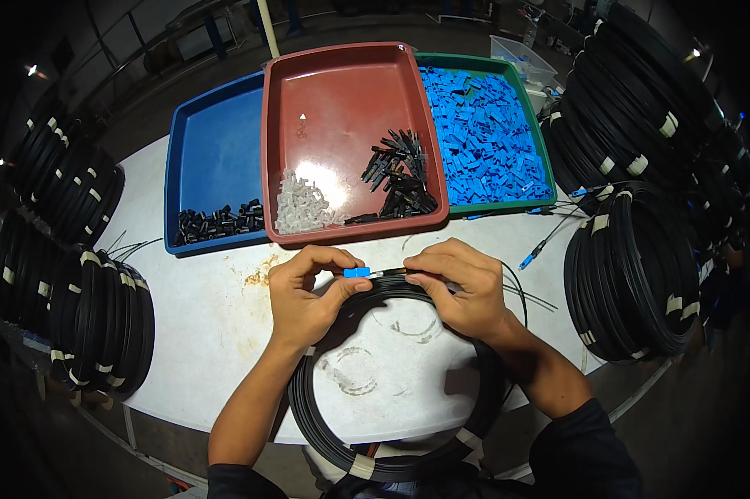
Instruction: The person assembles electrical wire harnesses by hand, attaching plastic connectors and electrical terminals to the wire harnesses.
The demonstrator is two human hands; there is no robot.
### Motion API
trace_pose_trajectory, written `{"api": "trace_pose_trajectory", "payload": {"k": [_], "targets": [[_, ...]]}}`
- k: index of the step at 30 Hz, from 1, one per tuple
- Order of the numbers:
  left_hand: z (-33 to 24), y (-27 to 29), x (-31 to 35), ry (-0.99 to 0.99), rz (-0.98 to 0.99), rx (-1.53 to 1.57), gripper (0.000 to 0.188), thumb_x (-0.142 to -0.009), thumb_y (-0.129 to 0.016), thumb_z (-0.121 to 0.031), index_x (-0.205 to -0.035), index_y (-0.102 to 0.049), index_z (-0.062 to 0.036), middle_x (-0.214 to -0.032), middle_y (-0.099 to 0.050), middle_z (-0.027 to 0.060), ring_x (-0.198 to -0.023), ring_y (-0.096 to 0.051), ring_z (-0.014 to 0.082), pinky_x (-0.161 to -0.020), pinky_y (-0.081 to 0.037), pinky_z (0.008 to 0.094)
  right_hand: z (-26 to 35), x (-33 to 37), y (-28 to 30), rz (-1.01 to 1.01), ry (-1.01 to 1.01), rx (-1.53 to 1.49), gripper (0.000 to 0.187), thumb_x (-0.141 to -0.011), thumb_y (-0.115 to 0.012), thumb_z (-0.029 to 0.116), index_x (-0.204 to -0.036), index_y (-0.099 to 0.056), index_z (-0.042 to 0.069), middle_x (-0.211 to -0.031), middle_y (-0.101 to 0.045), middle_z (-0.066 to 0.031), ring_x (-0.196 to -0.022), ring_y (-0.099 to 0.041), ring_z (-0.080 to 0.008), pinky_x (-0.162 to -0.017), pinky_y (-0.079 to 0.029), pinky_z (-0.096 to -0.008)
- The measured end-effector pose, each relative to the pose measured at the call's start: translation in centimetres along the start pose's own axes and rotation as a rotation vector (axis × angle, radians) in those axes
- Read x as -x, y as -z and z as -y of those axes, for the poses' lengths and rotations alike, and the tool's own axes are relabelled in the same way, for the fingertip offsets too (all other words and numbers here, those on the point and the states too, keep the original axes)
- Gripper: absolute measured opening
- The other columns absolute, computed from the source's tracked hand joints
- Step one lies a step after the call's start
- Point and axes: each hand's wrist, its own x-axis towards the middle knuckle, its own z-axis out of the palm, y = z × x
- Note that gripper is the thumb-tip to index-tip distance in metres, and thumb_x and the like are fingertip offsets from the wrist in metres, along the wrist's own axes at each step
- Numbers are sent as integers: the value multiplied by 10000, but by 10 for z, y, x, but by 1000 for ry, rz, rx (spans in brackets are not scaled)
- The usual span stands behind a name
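Both hands meet over the white worktop (225, 333), just in front of the trays. The left hand (304, 295) pinches a small blue connector piece (357, 272) between thumb and fingertips, and the right hand (458, 283) pinches the thin cable end (387, 272) that runs into it. Under the hands lies a black cable coil (392, 453), taped with white bands and reaching the near edge of the worktop. Behind stand a red tray (342, 108) with clear and black small parts, a blue tray (213, 150) with black parts, and a green tray (520, 83) full of blue parts. Stacked black coils (633, 274) flank both sides
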Motion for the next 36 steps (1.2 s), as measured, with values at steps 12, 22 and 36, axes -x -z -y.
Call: {"api": "trace_pose_trajectory", "payload": {"k": [12, 22, 36], "targets": [[-3, -1, 1, 54, 44, -2, 269, -760, -879, 26, -915, -660, 3, -915, -748, 134, -893, -720, 174, -854, -566, 309, -2, 3, -1, 59, 24, -7, 217, -795, -801, -30, -1007, -770, 5, -844, -705, -118, -738, -691, -249, -639, -548, -345], [-11, -7, -3, -151, 167, -319, 191, -801, -865, -61, -945, -771, 23, -921, -788, 139, -774, -761, 171, -709, -611, 276, -1, -1, -2, 51, 83, 65, 180, -804, -821, 63, -934, -709, 9, -805, -664, -107, -708, -661, -269, -637, -536, -366], [-9, 0, 0, -132, 243, -284, 225, -793, -856, -54, -1000, -798, 13, -899, -792, 151, -702, -747, 153, -639, -596, 254, -3, 3, 1, 100, 59, 6, 168, -769, -808, -23, -894, -702, 11, -751, -617, -99, -635, -621, -265, -567, -483, -368]]}}
